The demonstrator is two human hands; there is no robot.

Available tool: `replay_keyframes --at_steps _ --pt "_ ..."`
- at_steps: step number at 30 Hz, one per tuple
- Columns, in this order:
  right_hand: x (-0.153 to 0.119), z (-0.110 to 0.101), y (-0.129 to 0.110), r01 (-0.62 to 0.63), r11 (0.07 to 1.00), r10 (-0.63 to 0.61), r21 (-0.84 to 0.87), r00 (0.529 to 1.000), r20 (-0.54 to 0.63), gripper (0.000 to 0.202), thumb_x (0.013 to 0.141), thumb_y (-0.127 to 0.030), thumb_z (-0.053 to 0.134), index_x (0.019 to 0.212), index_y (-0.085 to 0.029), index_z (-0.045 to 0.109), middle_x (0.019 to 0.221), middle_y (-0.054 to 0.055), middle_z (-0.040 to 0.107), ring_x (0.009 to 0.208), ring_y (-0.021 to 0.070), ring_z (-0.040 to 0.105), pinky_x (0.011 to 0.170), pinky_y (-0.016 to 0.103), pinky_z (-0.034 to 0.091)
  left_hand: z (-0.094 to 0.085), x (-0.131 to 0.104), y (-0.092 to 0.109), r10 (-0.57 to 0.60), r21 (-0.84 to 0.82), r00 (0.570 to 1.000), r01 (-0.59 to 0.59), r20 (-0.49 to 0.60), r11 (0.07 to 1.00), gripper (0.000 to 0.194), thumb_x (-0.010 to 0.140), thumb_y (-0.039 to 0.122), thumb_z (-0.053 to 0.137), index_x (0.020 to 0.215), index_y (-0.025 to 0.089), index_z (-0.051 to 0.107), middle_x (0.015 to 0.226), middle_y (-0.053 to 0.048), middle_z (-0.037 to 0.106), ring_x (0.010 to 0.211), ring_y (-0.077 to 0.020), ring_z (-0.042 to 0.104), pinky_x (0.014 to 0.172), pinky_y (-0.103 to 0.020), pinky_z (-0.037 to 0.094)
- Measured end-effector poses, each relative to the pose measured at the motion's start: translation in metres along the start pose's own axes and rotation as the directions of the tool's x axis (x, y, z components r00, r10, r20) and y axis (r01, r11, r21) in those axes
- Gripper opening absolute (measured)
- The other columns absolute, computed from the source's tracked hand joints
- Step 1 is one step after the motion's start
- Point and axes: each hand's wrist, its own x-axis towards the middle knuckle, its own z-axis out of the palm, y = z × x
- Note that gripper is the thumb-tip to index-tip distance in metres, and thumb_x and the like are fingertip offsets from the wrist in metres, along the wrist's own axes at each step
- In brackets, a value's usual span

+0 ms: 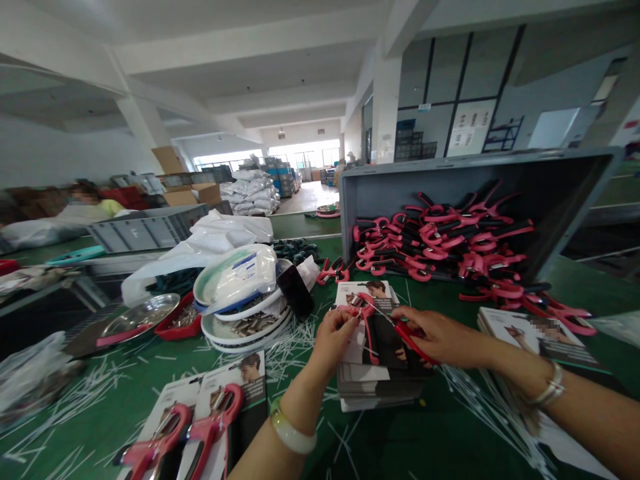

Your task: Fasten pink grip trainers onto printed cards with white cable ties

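Note:
My left hand (333,339) is closed, its thumb and fingers pinched at the head of pink-and-black pliers (370,327). Those pliers lie on the top printed card of a stack of cards (364,385). In my right hand (445,337) are red-handled cutters (411,341), whose thin metal tips reach toward the pliers' pink head. Whether the tips touch anything there is too small to tell. White cable ties (493,407) fan out below my right wrist. At the lower left, two carded pairs of pink pliers (213,427) lie side by side.
A grey crate (575,213) tipped on its side spills many pink-and-black pliers (450,233). White round trays (250,343) with metal parts, a dark phone (296,293) and a red tray (175,327) stand left. More cards (520,333) sit right. Cut ties litter the green table.

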Motion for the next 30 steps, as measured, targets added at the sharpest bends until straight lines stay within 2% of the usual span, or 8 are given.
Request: replay_keyframes --at_steps 3,7,11,16,19,23,26,30 --pt "0.001 -0.007 -0.008 -0.198 0.923 0.137 0.330 0.970 0.199 0.044 0.075 -0.051 0.060 0.103 -0.019 0.048 0.065 -0.003 0.058 0.049 0.0100 0.052 0.042 0.020 0.040 0.000 -0.001 0.003 0.004 0.000 1.000 -0.004 0.006 1.000 0.024 0.076 0.037 0.061 0.063 0.018 0.058 0.072 -0.001 0.061 0.077 -0.0162 0.056 0.070 -0.027 0.044" --pt "0.009 -0.008 -0.011 -0.362 0.796 0.216 0.485 0.919 0.331 0.049 0.069 -0.061 0.063 0.090 -0.020 0.047 0.053 -0.008 0.051 0.037 0.0051 0.043 0.032 0.014 0.030 0.000 -0.002 0.008 0.018 0.013 1.000 -0.018 -0.001 1.000 0.021 0.077 0.032 0.060 0.062 0.017 0.057 0.086 -0.004 0.062 0.087 -0.0178 0.056 0.077 -0.028 0.044" --pt "0.021 -0.003 -0.005 -0.367 0.743 0.188 0.560 0.917 0.351 0.047 0.069 -0.061 0.064 0.080 -0.019 0.046 0.053 -0.006 0.056 0.032 0.0032 0.040 0.029 0.014 0.029 -0.002 -0.004 0.011 0.025 0.058 0.999 -0.026 0.032 0.998 0.019 0.077 0.029 0.060 0.062 0.017 0.058 0.090 -0.004 0.060 0.091 -0.0177 0.055 0.084 -0.029 0.042" --pt "0.026 0.009 0.001 -0.328 0.628 0.183 0.706 0.944 0.276 0.049 0.070 -0.065 0.060 0.076 -0.019 0.045 0.050 -0.006 0.055 0.033 0.0043 0.044 0.030 0.014 0.034 -0.005 -0.005 0.012 0.068 0.085 0.995 -0.074 0.076 0.994 0.020 0.077 0.028 0.060 0.060 0.018 0.058 0.082 -0.002 0.057 0.086 -0.0171 0.052 0.082 -0.030 0.042" --pt "0.024 0.015 0.004 -0.311 0.572 0.165 0.759 0.950 0.266 0.050 0.070 -0.066 0.058 0.075 -0.019 0.042 0.050 -0.007 0.054 0.033 0.0030 0.042 0.029 0.012 0.032 -0.005 -0.004 0.014 0.076 0.093 0.992 -0.085 0.099 0.992 0.020 0.077 0.025 0.059 0.059 0.018 0.057 0.079 -0.002 0.056 0.086 -0.0171 0.051 0.083 -0.030 0.041" --pt "0.024 0.022 0.010 -0.282 0.574 0.157 0.768 0.959 0.235 0.050 0.071 -0.066 0.058 0.073 -0.019 0.041 0.047 -0.008 0.050 0.030 0.0013 0.035 0.028 0.011 0.025 -0.005 -0.003 0.013 0.052 0.083 0.993 -0.061 0.104 0.995 0.018 0.076 0.024 0.059 0.059 0.017 0.057 0.080 -0.002 0.056 0.085 -0.0168 0.052 0.082 -0.030 0.041" --pt "0.022 0.027 0.014 -0.269 0.587 0.173 0.764 0.963 0.205 0.049 0.070 -0.064 0.060 0.074 -0.019 0.042 0.045 -0.010 0.045 0.029 0.0004 0.030 0.028 0.011 0.019 -0.004 -0.002 0.008 -0.010 0.017 1.000 0.009 0.015 1.000 0.022 0.076 0.031 0.060 0.059 0.017 0.057 0.079 -0.002 0.057 0.081 -0.0157 0.053 0.076 -0.027 0.043" --pt "0.014 0.016 0.013 -0.276 0.735 0.169 0.620 0.959 0.226 0.049 0.071 -0.064 0.059 0.085 -0.019 0.047 0.045 -0.011 0.043 0.031 0.0017 0.032 0.030 0.012 0.025 -0.006 -0.002 0.003 -0.108 -0.063 0.989 0.101 -0.105 0.993 0.027 0.083 0.041 0.050 0.077 0.017 0.062 0.077 -0.002 0.060 0.073 -0.0146 0.055 0.067 -0.025 0.044"
